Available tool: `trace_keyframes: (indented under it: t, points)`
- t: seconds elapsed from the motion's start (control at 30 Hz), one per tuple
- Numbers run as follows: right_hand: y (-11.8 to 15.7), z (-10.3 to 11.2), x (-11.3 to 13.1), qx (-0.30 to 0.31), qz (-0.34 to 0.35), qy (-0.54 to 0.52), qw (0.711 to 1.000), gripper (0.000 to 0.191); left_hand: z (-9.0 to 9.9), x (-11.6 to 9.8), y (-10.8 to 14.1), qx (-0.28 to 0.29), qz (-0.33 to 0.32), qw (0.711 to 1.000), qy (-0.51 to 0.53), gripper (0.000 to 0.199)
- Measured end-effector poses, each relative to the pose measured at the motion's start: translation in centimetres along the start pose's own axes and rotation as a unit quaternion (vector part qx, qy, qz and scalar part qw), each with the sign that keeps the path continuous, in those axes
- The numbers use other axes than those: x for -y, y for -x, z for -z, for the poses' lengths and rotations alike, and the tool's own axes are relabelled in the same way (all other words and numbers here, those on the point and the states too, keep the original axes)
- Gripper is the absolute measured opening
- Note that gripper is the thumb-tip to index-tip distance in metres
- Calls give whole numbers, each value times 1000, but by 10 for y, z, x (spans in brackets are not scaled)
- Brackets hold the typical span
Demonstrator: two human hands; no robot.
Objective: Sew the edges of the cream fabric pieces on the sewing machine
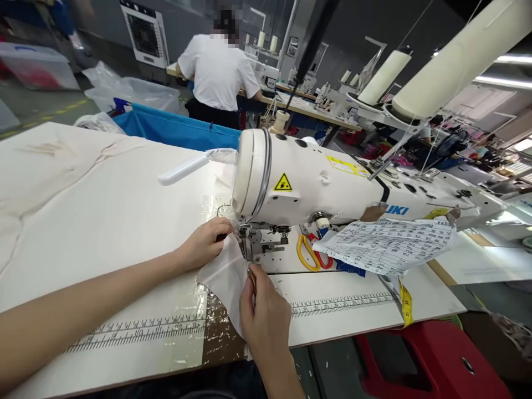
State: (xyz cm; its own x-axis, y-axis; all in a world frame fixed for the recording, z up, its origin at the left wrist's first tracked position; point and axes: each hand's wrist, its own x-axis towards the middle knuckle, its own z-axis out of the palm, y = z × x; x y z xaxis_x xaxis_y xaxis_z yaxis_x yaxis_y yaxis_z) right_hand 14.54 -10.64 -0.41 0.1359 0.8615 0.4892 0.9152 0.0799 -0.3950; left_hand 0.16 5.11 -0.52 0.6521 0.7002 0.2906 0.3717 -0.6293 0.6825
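Note:
My left hand (205, 241) is closed on a piece of white fabric (226, 271) just left of the needle area of a white sewing machine (307, 177). The fabric runs down over the table's front part towards my right hand (266, 310). Between the closed fingers of that hand is a slim metal tool (250, 272), like tweezers, its tip close to the presser foot (248, 249). My right fingers hide most of the tool. Part of the fabric lies hidden behind my right hand.
Scissors (308, 254) with yellow and red handles lie right of the needle, beside a written paper sheet (390, 244). A tape measure (406, 303) hangs at the table's front edge. A red stool (449, 354) stands below. Behind the blue cloth bin (178, 128) sits a person (222, 72).

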Motion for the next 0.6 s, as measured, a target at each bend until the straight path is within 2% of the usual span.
trace_keyframes:
  t: [0.17,0.6]
  points:
    - [-1,-1,0,-6,-1,-5,1000,39,0,-1,-1,-2,18,1000,23,25]
    - [-3,-3,0,-1,3,13,1000,40,-1,0,-2,-6,-2,1000,5,24]
